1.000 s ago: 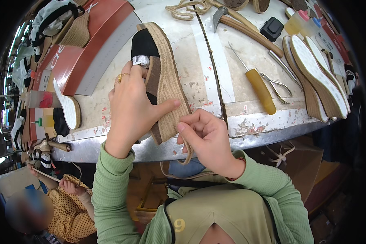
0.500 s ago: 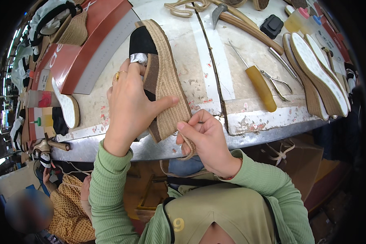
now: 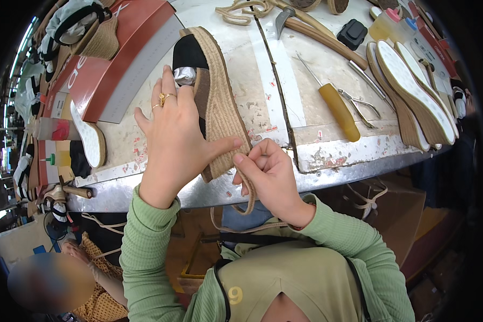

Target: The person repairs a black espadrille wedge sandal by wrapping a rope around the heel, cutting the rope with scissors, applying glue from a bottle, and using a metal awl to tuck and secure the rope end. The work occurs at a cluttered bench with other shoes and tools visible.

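Note:
A wedge shoe [image 3: 222, 96] with a black upper and woven jute side rests on its side on the table, toe end away from me. White stuffing shows in its opening. My left hand [image 3: 174, 137] lies along its left, fingers stretched and spread, the thumb pressing on the jute side. At the near right edge of the wedge, my right hand [image 3: 271, 180] is closed in a pinch on a braided jute cord [image 3: 248, 206]. The cord runs along that edge and loops down below the hand, over the table's front edge. The exact pinch point is partly hidden by my fingers.
Right of the shoe lie an awl [image 3: 341, 112], nippers [image 3: 362, 107] and a hammer [image 3: 322, 37]. Wedge soles [image 3: 413, 91] stand farther right. A red shoe box [image 3: 121, 59] and a white insole [image 3: 88, 137] are on the left. Another person [image 3: 102, 268] sits lower left.
My left fingers have lifted off the shoe's opening and spread out to the left; the thumb stays on the wedge. The cord's loop hangs slightly lower below my right hand.

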A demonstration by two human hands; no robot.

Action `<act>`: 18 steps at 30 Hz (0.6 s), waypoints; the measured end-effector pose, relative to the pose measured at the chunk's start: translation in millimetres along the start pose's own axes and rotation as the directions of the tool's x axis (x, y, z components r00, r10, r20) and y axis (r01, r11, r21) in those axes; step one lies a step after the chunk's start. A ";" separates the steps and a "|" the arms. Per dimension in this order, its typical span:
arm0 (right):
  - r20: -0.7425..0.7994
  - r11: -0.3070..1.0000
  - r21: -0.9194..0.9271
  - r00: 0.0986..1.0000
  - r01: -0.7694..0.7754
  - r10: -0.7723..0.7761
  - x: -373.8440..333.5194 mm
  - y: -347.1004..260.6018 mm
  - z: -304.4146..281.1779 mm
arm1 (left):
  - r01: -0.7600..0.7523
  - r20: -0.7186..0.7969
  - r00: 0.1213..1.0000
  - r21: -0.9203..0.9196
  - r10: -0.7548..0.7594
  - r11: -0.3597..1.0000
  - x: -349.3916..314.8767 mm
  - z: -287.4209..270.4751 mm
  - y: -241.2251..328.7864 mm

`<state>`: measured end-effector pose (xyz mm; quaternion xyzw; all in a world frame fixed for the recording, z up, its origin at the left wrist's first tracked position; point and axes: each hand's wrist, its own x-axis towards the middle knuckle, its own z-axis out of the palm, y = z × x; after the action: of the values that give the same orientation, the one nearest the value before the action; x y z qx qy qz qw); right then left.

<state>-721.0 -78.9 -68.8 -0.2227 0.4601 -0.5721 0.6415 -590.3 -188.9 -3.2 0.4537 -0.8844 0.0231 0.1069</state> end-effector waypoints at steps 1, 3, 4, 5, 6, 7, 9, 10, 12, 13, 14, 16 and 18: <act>0.003 1.000 -0.002 1.000 -0.010 0.010 -1.8 0.2 -1.2 | 0.033 0.034 0.999 -0.048 -0.032 0.998 0.3 0.3 0.2; 0.027 1.000 0.022 1.000 0.011 -0.011 -6.2 1.2 -2.9 | 0.067 0.060 0.996 -0.135 -0.060 0.989 2.0 1.3 -1.1; 0.028 1.000 0.021 1.000 -0.003 0.002 -8.7 2.0 -3.6 | 0.063 0.055 0.997 -0.157 -0.055 0.986 3.0 1.9 -2.0; 0.035 1.000 0.026 0.999 -0.012 0.011 -11.4 3.0 -3.9 | 0.065 0.056 0.997 -0.173 -0.056 0.983 3.3 2.4 -2.8; 0.033 0.999 0.021 0.999 -0.037 0.036 -13.2 4.0 -4.4 | 0.067 0.055 0.997 -0.187 -0.057 0.980 3.6 2.9 -3.4; 0.050 0.998 0.050 0.998 -0.028 0.025 -14.6 4.4 -5.3 | 0.071 0.062 0.996 -0.178 -0.061 0.981 3.0 3.0 -3.6; 0.066 0.995 0.089 0.997 -0.044 0.038 -15.4 4.7 -7.4 | 0.073 0.068 0.996 -0.160 -0.062 0.984 2.6 2.9 -4.0; 0.063 0.996 0.067 0.996 -0.060 0.055 -14.6 4.6 -8.4 | 0.075 0.072 0.995 -0.154 -0.065 0.985 2.8 2.9 -4.2; 0.062 0.995 0.031 0.994 -0.092 0.090 -11.0 4.2 -10.3 | 0.076 0.074 0.995 -0.145 -0.065 0.987 3.4 2.9 -4.3; 0.057 0.994 0.023 0.993 -0.103 0.101 -9.8 4.2 -10.6 | 0.077 0.075 0.995 -0.145 -0.066 0.987 3.3 2.8 -4.1; 0.054 0.994 0.021 0.993 -0.110 0.109 -8.6 4.1 -10.9 | 0.081 0.078 0.994 -0.142 -0.071 0.987 3.3 2.8 -3.9; 0.052 0.994 0.019 0.993 -0.108 0.107 -6.8 4.4 -10.2 | 0.088 0.083 0.994 -0.149 -0.076 0.985 3.1 2.4 -4.0; 0.042 0.994 0.009 0.993 -0.111 0.110 -4.7 5.1 -8.8 | 0.091 0.088 0.993 -0.160 -0.077 0.983 3.0 2.1 -4.2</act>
<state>-725.4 -71.1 -75.6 -0.2051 0.4550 -0.5336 0.6828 -588.9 -194.0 -4.8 0.4809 -0.8670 -0.0727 0.1087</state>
